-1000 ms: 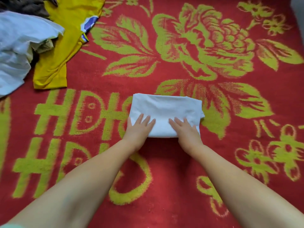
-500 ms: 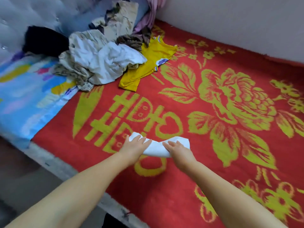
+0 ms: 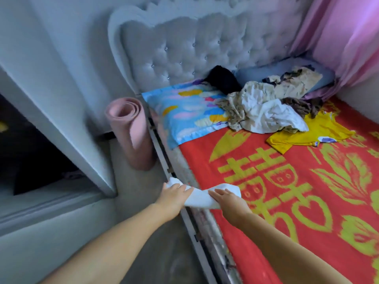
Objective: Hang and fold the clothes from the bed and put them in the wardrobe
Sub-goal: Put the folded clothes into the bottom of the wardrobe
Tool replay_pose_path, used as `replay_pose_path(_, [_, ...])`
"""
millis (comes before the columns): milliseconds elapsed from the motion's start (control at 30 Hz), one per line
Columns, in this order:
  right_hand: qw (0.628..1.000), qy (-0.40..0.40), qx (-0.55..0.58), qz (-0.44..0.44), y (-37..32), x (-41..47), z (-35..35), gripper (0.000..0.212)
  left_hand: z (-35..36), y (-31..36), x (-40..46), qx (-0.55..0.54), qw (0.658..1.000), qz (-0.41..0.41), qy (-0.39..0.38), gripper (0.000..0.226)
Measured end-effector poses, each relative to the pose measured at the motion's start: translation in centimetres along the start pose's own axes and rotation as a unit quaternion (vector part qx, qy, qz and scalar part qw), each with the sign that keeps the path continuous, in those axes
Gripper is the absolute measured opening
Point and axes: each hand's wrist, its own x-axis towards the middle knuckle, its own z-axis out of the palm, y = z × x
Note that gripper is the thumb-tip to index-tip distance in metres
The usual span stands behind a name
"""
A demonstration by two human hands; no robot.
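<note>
Folded white garment [image 3: 200, 196] gripped between left hand [image 3: 174, 193] and right hand [image 3: 227, 196], apparently clear of the bed [image 3: 307, 201]; next, carry it to the wardrobe [image 3: 41, 150] (left).

A tufted grey headboard [image 3: 205, 44] stood against the wall, with a pink curtain [image 3: 346, 37] hanging at its right. A red blanket [image 3: 297, 201] with yellow flowers covered the mattress. On the grey floor [image 3: 141, 191] beside it, a rolled pink mat [image 3: 131, 130] stood upright near a pale door panel [image 3: 61, 111].
</note>
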Motion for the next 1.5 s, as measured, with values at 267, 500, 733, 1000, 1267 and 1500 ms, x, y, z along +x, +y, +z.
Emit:
replay_pose_path(267, [0.986,-0.032,-0.019,-0.165,-28.1,4.3,1.3,0.075,8.6,-18.9,-22.4,-0.080,0.985,-0.152,0.010,0.076])
replay_pose_path(500, [0.956,-0.054,-0.052,-0.283,-47.3,7.3,1.2,0.069,12.8,-30.0,-37.2,-0.104,0.954,-0.279,0.020,0.076])
replay_pose_path(733, [0.925,-0.080,-0.096,-0.360,-59.6,11.8,1.6,0.067,17.1,-38.2,-43.3,-0.130,0.926,-0.355,0.006,0.075])
replay_pose_path(1000, [0.924,-0.111,-0.084,-0.357,-65.1,22.7,3.0,0.066,20.9,-49.3,-39.2,-0.142,0.930,-0.337,-0.032,0.072])
replay_pose_path(1267, [0.926,-0.155,-0.085,-0.334,-69.0,35.2,2.0,0.063,23.1,-61.6,-31.7,-0.164,0.937,-0.306,-0.048,0.066])
replay_pose_path(1500, [0.946,-0.155,-0.086,-0.272,-71.6,46.6,3.3,0.063,25.3,-71.3,-24.7,-0.160,0.945,-0.279,-0.056,0.067])
